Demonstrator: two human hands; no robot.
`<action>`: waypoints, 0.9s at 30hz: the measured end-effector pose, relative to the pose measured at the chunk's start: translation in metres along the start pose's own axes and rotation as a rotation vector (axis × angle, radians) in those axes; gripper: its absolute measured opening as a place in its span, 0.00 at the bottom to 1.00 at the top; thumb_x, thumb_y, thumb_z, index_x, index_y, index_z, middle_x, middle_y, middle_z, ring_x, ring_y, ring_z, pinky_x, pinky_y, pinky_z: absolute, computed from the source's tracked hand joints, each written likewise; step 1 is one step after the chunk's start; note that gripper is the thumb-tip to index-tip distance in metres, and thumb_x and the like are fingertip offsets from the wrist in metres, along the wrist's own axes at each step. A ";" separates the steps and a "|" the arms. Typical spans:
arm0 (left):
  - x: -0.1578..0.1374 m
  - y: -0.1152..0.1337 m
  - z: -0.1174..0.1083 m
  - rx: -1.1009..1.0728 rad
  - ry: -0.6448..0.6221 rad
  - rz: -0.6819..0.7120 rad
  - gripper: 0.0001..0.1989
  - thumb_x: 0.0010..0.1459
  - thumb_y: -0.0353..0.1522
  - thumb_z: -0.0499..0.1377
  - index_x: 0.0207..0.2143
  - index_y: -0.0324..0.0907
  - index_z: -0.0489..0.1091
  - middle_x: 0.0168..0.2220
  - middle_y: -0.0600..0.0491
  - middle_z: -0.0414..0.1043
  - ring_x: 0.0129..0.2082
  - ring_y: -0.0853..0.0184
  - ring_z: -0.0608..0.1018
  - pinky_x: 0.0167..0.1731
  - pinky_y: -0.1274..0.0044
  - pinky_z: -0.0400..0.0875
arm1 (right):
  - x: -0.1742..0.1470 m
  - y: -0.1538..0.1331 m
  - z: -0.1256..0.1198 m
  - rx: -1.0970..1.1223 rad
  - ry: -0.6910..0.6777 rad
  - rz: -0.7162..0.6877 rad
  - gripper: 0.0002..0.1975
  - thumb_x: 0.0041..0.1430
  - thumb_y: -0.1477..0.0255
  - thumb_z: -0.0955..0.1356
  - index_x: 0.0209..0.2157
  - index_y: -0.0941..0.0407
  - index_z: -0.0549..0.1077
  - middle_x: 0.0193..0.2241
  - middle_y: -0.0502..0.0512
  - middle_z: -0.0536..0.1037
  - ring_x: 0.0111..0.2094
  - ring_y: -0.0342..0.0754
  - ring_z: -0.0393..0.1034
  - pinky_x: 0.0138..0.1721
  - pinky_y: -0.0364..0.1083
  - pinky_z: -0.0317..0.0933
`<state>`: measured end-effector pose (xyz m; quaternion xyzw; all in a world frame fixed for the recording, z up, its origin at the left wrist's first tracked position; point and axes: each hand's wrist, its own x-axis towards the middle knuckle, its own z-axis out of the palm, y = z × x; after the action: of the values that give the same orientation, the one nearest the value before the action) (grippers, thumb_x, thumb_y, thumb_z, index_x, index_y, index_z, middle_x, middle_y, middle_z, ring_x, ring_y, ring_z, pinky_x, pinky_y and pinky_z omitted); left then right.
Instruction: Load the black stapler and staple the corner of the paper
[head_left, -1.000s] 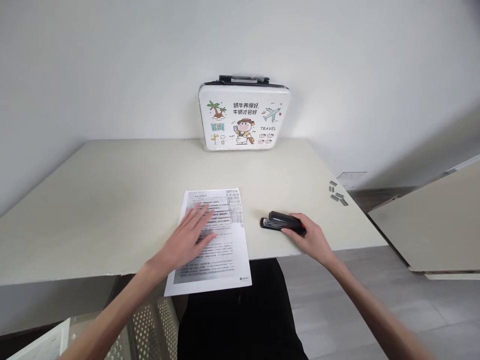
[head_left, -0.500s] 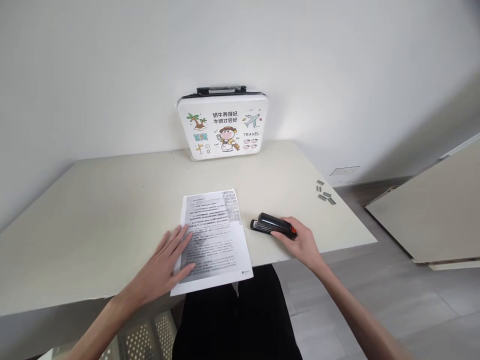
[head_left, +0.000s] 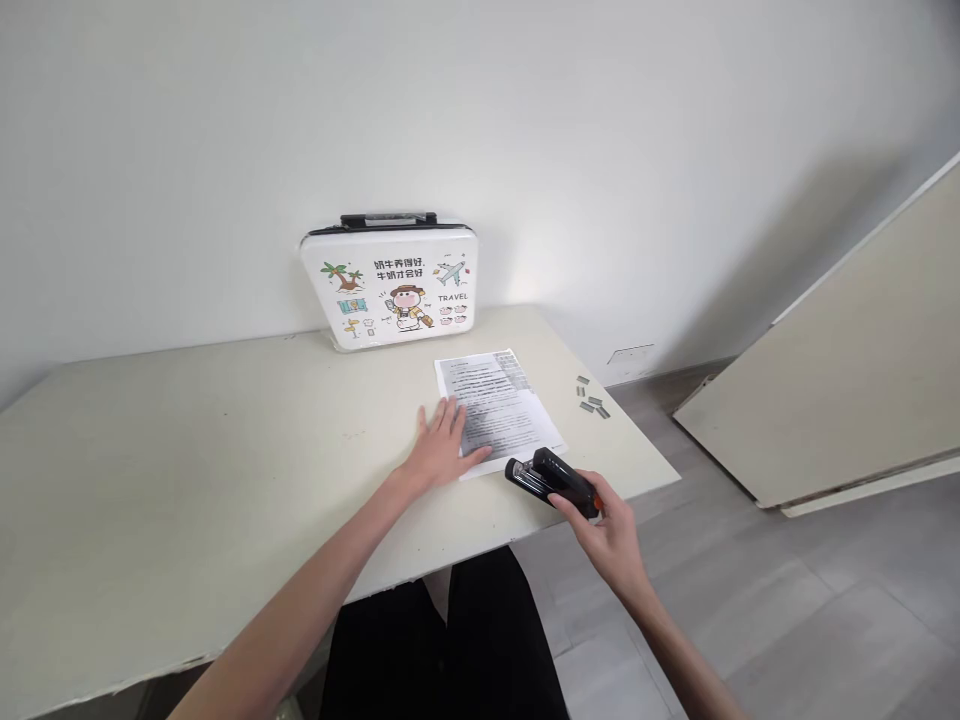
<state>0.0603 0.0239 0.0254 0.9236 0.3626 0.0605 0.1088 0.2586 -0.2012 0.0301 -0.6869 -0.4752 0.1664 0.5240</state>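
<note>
A printed sheet of paper [head_left: 517, 425] lies on the pale tabletop, its lower corner near the front edge. My left hand [head_left: 439, 450] rests with spread fingers on the sheet's left side. In my right hand [head_left: 611, 530] is a black stapler [head_left: 559, 482] with a red-orange part at its rear. The stapler is held just in front of the sheet's lower right corner, its jaws apart and pointing left. Whether more sheets lie under the top one I cannot tell.
Several small strips of staples [head_left: 592, 405] lie by the table's right edge. A white case [head_left: 397, 290] with cartoon prints and a black handle leans on the wall at the back. A pale panel [head_left: 840, 400] stands on the floor to the right.
The sheet has been pushed away from the front edge and rightward, with my left hand on it. My right hand has brought the stapler to the sheet's near side. The view has turned right.
</note>
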 end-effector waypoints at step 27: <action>-0.186 -0.039 -0.041 -0.653 0.368 -0.327 0.22 0.72 0.48 0.52 0.62 0.53 0.70 0.64 0.51 0.73 0.65 0.51 0.74 0.34 0.71 0.83 | 0.013 -0.036 0.107 -0.057 -0.362 -0.125 0.16 0.64 0.56 0.72 0.47 0.51 0.76 0.43 0.57 0.83 0.44 0.56 0.78 0.46 0.54 0.73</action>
<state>-0.1087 -0.0686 0.0499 0.7444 0.4798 0.3186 0.3378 0.1698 -0.1305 0.0226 -0.6295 -0.6078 0.2410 0.4198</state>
